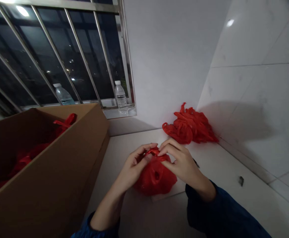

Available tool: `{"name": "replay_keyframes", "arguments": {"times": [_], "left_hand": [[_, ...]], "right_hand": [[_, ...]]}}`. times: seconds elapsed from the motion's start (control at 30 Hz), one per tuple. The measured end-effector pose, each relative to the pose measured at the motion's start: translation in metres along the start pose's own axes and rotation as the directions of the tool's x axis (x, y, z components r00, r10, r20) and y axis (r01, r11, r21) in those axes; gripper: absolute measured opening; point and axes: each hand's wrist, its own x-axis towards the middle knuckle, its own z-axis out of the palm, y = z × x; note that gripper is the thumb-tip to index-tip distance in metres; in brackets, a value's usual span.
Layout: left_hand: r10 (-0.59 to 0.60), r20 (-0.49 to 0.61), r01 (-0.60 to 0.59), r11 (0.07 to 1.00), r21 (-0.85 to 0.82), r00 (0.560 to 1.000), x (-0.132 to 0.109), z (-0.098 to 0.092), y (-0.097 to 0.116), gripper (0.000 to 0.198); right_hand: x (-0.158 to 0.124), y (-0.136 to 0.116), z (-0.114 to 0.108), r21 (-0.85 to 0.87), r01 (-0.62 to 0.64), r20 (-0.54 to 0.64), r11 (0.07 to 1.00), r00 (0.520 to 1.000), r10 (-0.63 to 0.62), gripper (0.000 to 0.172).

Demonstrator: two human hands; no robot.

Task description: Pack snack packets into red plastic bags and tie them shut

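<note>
A filled red plastic bag [156, 178] rests on the white tabletop right in front of me. My left hand [138, 162] pinches the gathered top of the bag from the left, thumb toward me. From the right, my right hand [177, 157] has its fingers closed on the same bunched plastic. Both hands nearly meet at the bag's mouth. What the bag holds is hidden, though a dark spot shows through its side. Beneath the bag lies a flat pale sheet or board [169, 194], partly covered.
A large cardboard box [47, 172] with red bags [26, 160] inside stands at the left. A heap of red plastic bags [191, 125] lies against the back wall. Water bottles [121, 99] stand by the barred window. A small dark object [241, 180] lies at the right.
</note>
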Motion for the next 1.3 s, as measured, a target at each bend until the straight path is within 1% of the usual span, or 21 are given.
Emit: {"name": "replay_keyframes", "arguments": {"times": [0.03, 0.1, 0.17, 0.23, 0.27, 0.3, 0.37, 0.43, 0.5, 0.67, 0.77, 0.83, 0.9, 0.97, 1.03, 1.1, 1.17, 1.2, 1.23, 1.27, 1.3], "left_hand": [[-0.037, -0.032, 0.034, 0.995, -0.090, 0.999, 0.001, 0.000, 0.000, 0.031], [-0.112, -0.099, 0.079, 0.954, -0.289, 0.989, 0.004, -0.002, -0.003, 0.030], [-0.154, -0.181, 0.058, 0.892, -0.448, 0.971, 0.009, -0.008, -0.005, 0.026], [-0.194, -0.258, 0.022, 0.835, -0.549, 0.946, 0.015, -0.016, -0.008, 0.021], [-0.226, -0.277, 0.018, 0.805, -0.593, 0.934, 0.018, -0.020, -0.008, 0.020], [-0.266, -0.272, 0.032, 0.767, -0.640, 0.925, 0.020, -0.024, -0.009, 0.020], [-0.348, -0.223, 0.081, 0.678, -0.730, 0.911, 0.024, -0.032, -0.010, 0.023], [-0.396, -0.194, 0.102, 0.613, -0.783, 0.897, 0.026, -0.039, -0.012, 0.023], [-0.424, -0.196, 0.105, 0.588, -0.802, 0.884, 0.028, -0.044, -0.014, 0.022], [-0.459, -0.210, 0.119, 0.588, -0.800, 0.863, 0.032, -0.051, -0.019, 0.024], [-0.429, -0.272, 0.062, 0.619, -0.783, 0.861, 0.032, -0.045, -0.017, 0.026], [-0.347, -0.340, -0.021, 0.672, -0.741, 0.874, 0.027, -0.035, -0.011, 0.028], [-0.196, -0.359, -0.079, 0.777, -0.624, 0.913, 0.017, -0.022, -0.002, 0.025], [-0.049, -0.264, -0.073, 0.898, -0.433, 0.963, 0.005, -0.009, 0.008, 0.023], [0.029, -0.125, -0.058, 0.970, -0.235, 0.992, -0.008, 0.000, 0.015, 0.032], [0.089, -0.041, -0.092, 0.992, -0.091, 0.995, -0.016, 0.005, 0.019, 0.039], [0.187, -0.035, -0.186, 0.982, 0.023, 0.982, -0.018, 0.006, 0.018, 0.043], [0.233, -0.037, -0.229, 0.970, 0.085, 0.972, -0.018, 0.005, 0.016, 0.050], [0.263, -0.024, -0.256, 0.955, 0.151, 0.965, -0.016, 0.004, 0.013, 0.062], [0.266, 0.012, -0.262, 0.941, 0.215, 0.964, -0.014, 0.003, 0.009, 0.077], [0.238, 0.066, -0.247, 0.930, 0.274, 0.969, -0.012, 0.002, 0.004, 0.093]], "right_hand": [[0.000, 0.000, -0.002, -0.026, 0.016, 0.006, 1.000, 1.000, -0.016, 0.022], [-0.001, -0.001, -0.008, -0.070, 0.045, 0.044, 0.996, 0.998, -0.042, 0.016], [-0.003, -0.003, -0.015, -0.102, 0.065, 0.102, 0.993, 0.993, -0.055, 0.012], [-0.006, -0.005, -0.023, -0.132, 0.069, 0.176, 0.989, 0.983, -0.045, 0.010], [-0.007, -0.006, -0.027, -0.148, 0.068, 0.211, 0.987, 0.977, -0.036, 0.009], [-0.009, -0.007, -0.030, -0.164, 0.065, 0.245, 0.984, 0.969, -0.024, 0.009], [-0.011, -0.008, -0.036, -0.180, 0.057, 0.300, 0.982, 0.954, -0.001, 0.011], [-0.012, -0.009, -0.040, -0.172, 0.046, 0.333, 0.984, 0.943, 0.014, 0.015], [-0.013, -0.009, -0.043, -0.154, 0.028, 0.362, 0.988, 0.932, 0.030, 0.016], [-0.016, -0.008, -0.051, -0.109, -0.030, 0.442, 0.994, 0.894, 0.076, 0.015], [-0.014, -0.008, -0.054, -0.043, -0.121, 0.452, 0.992, 0.883, 0.127, 0.016], [-0.010, -0.008, -0.051, 0.053, -0.216, 0.409, 0.975, 0.895, 0.176, 0.016], [-0.006, -0.008, -0.042, 0.187, -0.287, 0.297, 0.939, 0.928, 0.224, 0.017], [-0.002, -0.007, -0.026, 0.340, -0.350, 0.211, 0.872, 0.933, 0.292, 0.017], [0.001, -0.006, -0.010, 0.487, -0.428, 0.232, 0.761, 0.904, 0.360, 0.019], [0.002, -0.005, 0.005, 0.594, -0.482, 0.277, 0.645, 0.875, 0.398, 0.022], [0.002, -0.004, 0.013, 0.671, -0.474, 0.239, 0.570, 0.866, 0.439, 0.024], [0.002, -0.004, 0.016, 0.704, -0.458, 0.201, 0.543, 0.862, 0.466, 0.025], [0.002, -0.004, 0.017, 0.733, -0.439, 0.164, 0.520, 0.856, 0.491, 0.025], [0.001, -0.004, 0.018, 0.758, -0.420, 0.135, 0.499, 0.849, 0.510, 0.025], [0.001, -0.004, 0.017, 0.781, -0.400, 0.112, 0.481, 0.846, 0.522, 0.024]]}}
